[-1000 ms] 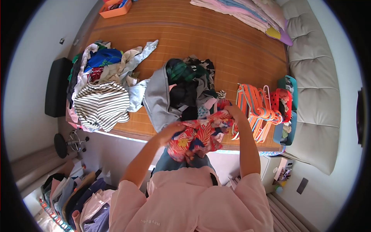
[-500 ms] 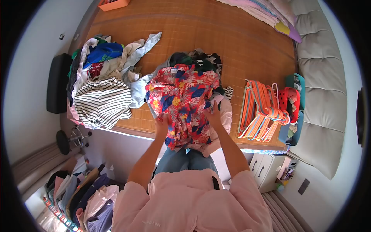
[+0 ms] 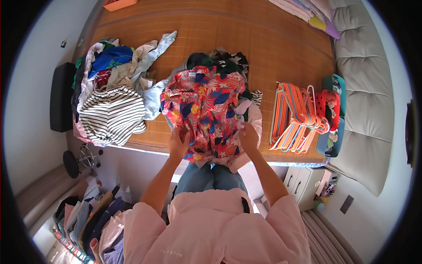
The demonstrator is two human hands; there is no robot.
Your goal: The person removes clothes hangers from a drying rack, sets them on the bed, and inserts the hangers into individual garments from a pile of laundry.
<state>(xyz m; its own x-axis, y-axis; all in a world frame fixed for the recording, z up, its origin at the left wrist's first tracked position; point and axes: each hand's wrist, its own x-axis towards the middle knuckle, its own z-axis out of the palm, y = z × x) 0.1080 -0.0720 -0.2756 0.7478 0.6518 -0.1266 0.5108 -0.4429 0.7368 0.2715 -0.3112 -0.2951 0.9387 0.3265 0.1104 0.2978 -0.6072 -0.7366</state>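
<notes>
A red floral shirt with blue leaves and yellow flowers lies face up, collar away from me, at the front of the mat-covered bed. At its near left edge, my left hand is closed with the cloth at its fingers. Opposite, my right hand grips the shirt's right edge, its fingertips partly hidden. Under and beyond the shirt are dark clothes, and a pale pink garment shows to its right.
Left of the shirt is a heap of clothes with striped shorts on top. Orange hangers lie to the right, beside a red basket and teal baskets. A padded headboard borders the right side. More clothes hang at lower left.
Both hands have gone from spread over the shirt to closing at its side edges. The whole scene has shifted slightly up and left in view.
</notes>
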